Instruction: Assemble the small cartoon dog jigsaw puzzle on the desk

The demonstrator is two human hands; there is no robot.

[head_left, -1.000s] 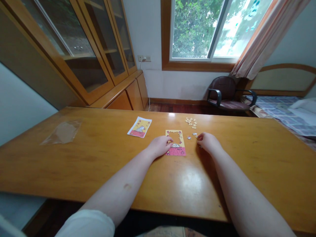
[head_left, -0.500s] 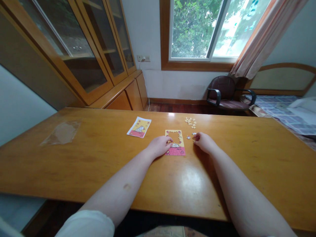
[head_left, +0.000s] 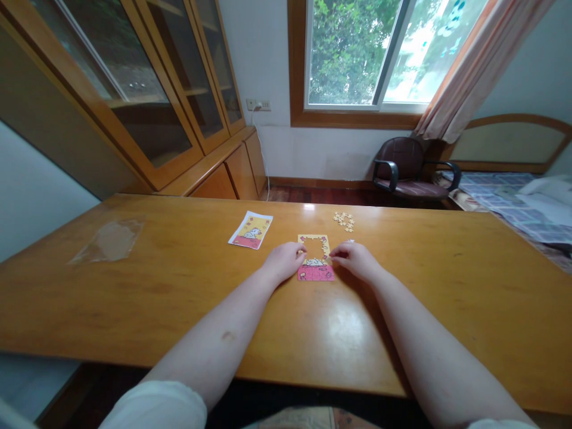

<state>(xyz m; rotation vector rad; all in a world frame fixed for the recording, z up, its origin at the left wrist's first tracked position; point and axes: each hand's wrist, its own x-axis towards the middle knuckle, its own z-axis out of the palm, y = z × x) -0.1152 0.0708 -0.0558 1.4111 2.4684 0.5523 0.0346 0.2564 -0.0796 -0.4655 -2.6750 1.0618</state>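
Note:
A partly assembled jigsaw puzzle (head_left: 316, 273) lies on the table, its pink lower part and white animal joined. A yellow border surrounds a gap in its upper middle. My left hand (head_left: 285, 262) is at the puzzle's left edge, thumb and fingers closed on it; the fingertips partly hide that side. My right hand (head_left: 357, 260) is by the right edge, thumb and forefinger pinched on a small puzzle piece mostly hidden by the fingers. Just beyond the right hand, a loose puzzle piece (head_left: 351, 241) shows in part.
Several face-down puzzle pieces (head_left: 344, 221) lie beyond the puzzle to the right. A picture card (head_left: 251, 230) with the same design lies to the left. Farther left is a clear plastic bag (head_left: 109, 241). The wooden table (head_left: 179, 310) stands before a cabinet and a chair (head_left: 404, 167).
My right hand has moved left from the loose pieces to the puzzle's right edge. My left hand has drawn back slightly to the left, uncovering more of the puzzle.

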